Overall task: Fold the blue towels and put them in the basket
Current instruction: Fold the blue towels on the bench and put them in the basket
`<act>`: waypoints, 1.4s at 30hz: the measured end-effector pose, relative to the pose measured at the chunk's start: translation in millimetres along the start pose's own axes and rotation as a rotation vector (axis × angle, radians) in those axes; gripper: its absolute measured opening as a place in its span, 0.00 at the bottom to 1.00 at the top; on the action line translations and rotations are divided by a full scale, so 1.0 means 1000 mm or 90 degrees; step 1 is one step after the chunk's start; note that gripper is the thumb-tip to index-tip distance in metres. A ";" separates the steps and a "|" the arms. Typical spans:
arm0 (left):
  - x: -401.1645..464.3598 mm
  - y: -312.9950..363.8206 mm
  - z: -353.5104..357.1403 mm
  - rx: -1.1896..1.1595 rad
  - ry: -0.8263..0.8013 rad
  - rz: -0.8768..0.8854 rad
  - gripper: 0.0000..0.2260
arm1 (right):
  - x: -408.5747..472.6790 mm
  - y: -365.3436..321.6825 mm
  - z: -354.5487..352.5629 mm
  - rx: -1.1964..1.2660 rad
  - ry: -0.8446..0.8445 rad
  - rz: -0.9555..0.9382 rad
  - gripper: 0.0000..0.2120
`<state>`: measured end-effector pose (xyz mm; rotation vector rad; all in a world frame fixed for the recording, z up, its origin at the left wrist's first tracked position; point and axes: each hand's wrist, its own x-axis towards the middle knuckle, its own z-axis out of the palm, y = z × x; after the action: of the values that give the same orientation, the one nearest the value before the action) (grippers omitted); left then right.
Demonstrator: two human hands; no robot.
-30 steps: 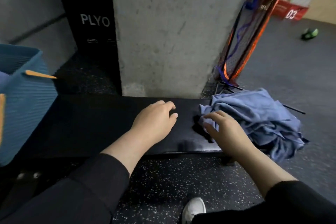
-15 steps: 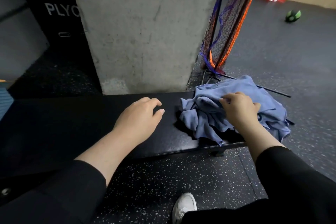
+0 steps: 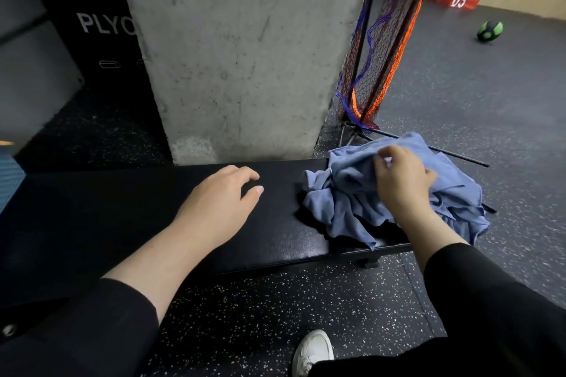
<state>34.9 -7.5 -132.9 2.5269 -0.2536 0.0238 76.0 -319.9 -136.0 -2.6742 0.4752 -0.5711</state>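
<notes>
1. While the right hand (image 3: 401, 176) pinches a fold atop the heap of blue towels (image 3: 352, 193) on the right end of the bench (image 3: 153, 211), the step in hand appears to be picking out one towel.
2. Left hand (image 3: 222, 196) lies relaxed on the pad, grasping nothing.
3. Next move likely calls for lifting one towel free and spreading it on the bare pad.
4. Basket (image 3: 9, 174): only a blue sliver at the left edge.
5. Surroundings: concrete pillar (image 3: 245, 49), speckled floor (image 3: 275, 315), netted frame (image 3: 376, 64).

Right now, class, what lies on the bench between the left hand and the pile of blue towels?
In the head view, only bare black bench lies between the left hand and the pile of blue towels.
</notes>
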 end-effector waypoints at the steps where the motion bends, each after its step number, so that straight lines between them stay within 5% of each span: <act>1: -0.001 0.000 -0.002 -0.004 0.005 0.006 0.15 | 0.000 -0.009 -0.007 0.088 0.018 -0.003 0.09; 9: -0.009 0.002 -0.018 -0.197 0.064 0.038 0.22 | -0.028 -0.104 -0.041 0.460 0.053 -0.077 0.02; 14: -0.012 -0.001 -0.028 -0.410 0.070 0.010 0.28 | -0.060 -0.169 -0.034 0.547 -0.031 -0.118 0.05; 21: -0.012 -0.023 -0.055 -0.610 0.242 -0.168 0.18 | -0.101 -0.236 -0.012 0.687 -0.220 -0.125 0.07; 24: -0.014 -0.039 -0.062 -0.592 0.214 -0.236 0.11 | -0.102 -0.246 0.004 0.634 -0.244 -0.160 0.07; 30: -0.008 -0.067 -0.070 -0.585 0.266 -0.317 0.13 | -0.086 -0.238 0.033 0.512 -0.296 -0.146 0.05; 37: 0.006 -0.088 -0.083 -0.657 0.380 -0.284 0.14 | -0.082 -0.221 0.052 0.379 -0.469 -0.220 0.11; 39: 0.007 -0.089 -0.084 -0.660 0.386 -0.265 0.13 | -0.083 -0.218 0.059 0.305 -0.453 -0.252 0.03; 42: 0.006 -0.091 -0.085 -0.617 0.456 -0.258 0.13 | -0.079 -0.217 0.060 0.300 -0.389 -0.231 0.13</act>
<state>61.5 112.6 -113.8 1.4365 0.4413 0.5027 88.0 -82.0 -123.0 -2.3068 -0.2885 0.0658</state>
